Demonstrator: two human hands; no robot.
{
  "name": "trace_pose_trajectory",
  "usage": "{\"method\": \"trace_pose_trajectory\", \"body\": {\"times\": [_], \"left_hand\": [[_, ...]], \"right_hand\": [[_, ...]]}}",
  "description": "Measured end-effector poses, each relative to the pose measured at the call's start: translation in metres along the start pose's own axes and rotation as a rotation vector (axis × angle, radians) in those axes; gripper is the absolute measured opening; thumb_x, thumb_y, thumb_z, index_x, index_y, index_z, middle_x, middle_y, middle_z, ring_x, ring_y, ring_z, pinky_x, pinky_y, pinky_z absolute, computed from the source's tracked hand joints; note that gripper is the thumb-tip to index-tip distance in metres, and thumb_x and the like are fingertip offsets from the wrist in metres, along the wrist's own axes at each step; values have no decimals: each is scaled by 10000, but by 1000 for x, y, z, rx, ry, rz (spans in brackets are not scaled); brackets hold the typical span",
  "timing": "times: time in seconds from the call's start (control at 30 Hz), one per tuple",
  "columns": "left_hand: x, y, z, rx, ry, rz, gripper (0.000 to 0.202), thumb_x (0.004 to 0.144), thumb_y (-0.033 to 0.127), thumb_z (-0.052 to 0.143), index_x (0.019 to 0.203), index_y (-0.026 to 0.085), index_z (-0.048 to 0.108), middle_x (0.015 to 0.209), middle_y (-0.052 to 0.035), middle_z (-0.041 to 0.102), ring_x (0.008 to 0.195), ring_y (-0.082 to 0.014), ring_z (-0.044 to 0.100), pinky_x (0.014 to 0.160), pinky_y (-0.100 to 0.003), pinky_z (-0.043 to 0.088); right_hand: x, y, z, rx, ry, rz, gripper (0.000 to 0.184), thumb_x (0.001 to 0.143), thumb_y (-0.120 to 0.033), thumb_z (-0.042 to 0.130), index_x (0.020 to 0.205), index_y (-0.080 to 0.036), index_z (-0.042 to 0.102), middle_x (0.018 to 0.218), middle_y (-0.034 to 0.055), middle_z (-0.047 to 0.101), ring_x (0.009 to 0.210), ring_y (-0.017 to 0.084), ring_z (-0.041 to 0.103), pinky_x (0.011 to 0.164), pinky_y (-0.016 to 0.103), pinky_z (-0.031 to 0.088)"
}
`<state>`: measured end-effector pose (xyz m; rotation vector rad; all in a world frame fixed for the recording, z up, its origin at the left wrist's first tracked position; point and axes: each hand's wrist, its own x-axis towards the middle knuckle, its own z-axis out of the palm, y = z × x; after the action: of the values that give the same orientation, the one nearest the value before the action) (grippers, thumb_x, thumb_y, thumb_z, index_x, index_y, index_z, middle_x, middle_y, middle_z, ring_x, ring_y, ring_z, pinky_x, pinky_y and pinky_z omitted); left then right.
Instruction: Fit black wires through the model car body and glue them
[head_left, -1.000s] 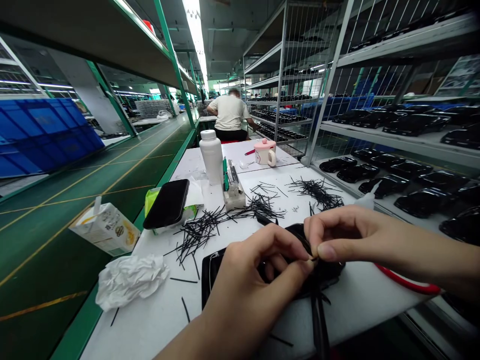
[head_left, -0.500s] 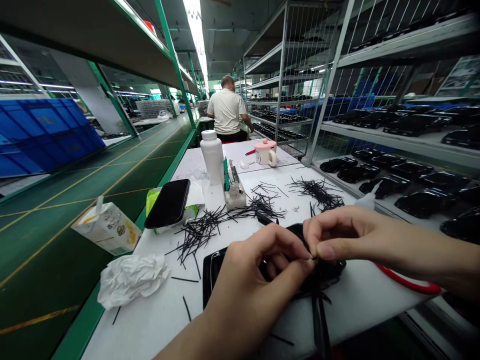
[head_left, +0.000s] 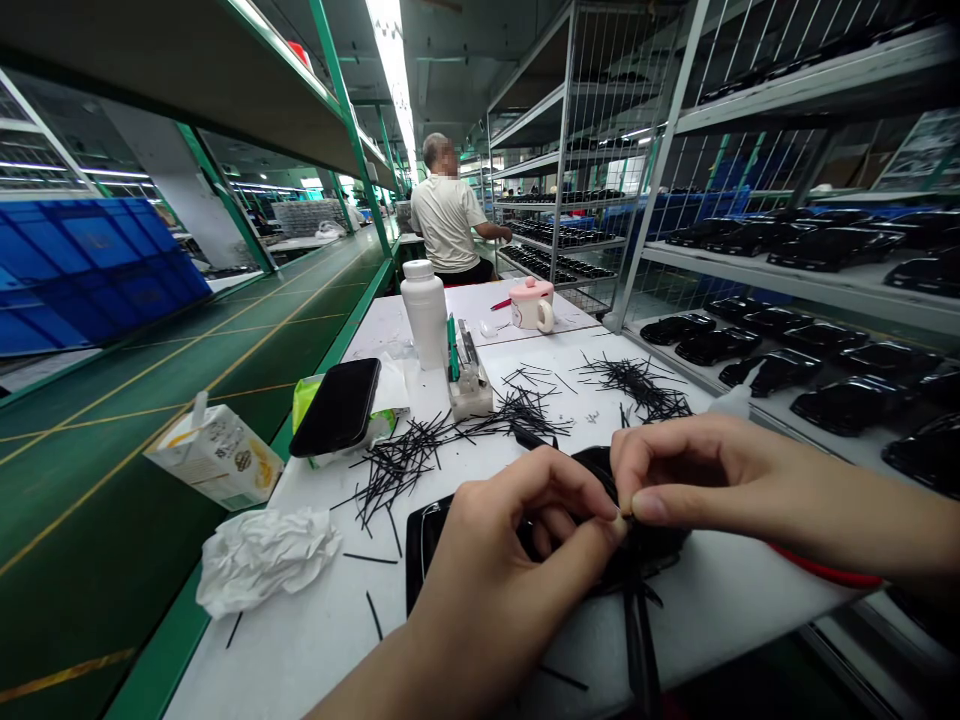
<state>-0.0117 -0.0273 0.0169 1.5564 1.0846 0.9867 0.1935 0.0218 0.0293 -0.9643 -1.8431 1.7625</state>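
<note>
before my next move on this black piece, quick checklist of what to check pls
1. Left hand holding the black piece: ok, its fingers are against the piece.
2. Right hand pinching the small pale tip: ok, it is held firmly between the fingertips.
3. What the pale tip is: cannot tell, it is too small and partly covered.
4. Heap of short black strands away from the hands: ok, it lies beyond them.
5. Stray black strand on the white table: not ok, it lies loose beside the left hand.
</note>
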Motion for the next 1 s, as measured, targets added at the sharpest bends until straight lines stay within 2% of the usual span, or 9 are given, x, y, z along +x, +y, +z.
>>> {"method": "trace_pose_trajectory", "body": {"times": [0.17,0.3,0.43,0.6,0.83,1.0], "left_hand": [[2,3,1,9,0,-8,87,813,201,661,755,177,601,591,36,540,532,-78,448,492,-187,341],[2,2,1,9,5,-23,85,817,206,658,764,179,598,597,36,538,536,-80,447,497,-187,341],[2,0,1,-4,-15,-35,101,824,242,669,786,179,600,625,22,573,550,-89,477,507,-195,356],[0,0,1,2,-14,-34,119,839,255,660,772,179,597,643,6,601,572,-105,519,526,-208,376],[0,2,1,13,-3,-28,111,829,244,672,777,182,595,694,5,628,605,-106,540,542,-212,395],[0,3,5,1,-1,33,124,809,188,695,829,188,573,895,-27,704,750,-129,608,666,-233,467]], "right_hand": [[-1,0,1,-53,12,9,234,814,-420,738,822,-190,700,786,26,611,753,169,531,623,262,398],[-3,0,3,-158,62,-21,196,820,-401,720,808,-207,693,791,27,616,786,185,552,622,267,406],[-4,0,7,-341,133,-122,130,855,-335,668,792,-222,665,776,15,633,779,184,572,662,276,431],[-7,0,9,-449,195,-253,102,881,-315,650,818,-234,649,794,11,643,761,170,589,663,261,464],[-8,3,8,-555,166,-348,116,913,-299,623,825,-231,656,799,21,653,746,160,618,659,253,487],[-7,5,10,-635,191,-482,111,926,-250,603,824,-223,640,808,20,635,736,143,617,650,236,483]]}}
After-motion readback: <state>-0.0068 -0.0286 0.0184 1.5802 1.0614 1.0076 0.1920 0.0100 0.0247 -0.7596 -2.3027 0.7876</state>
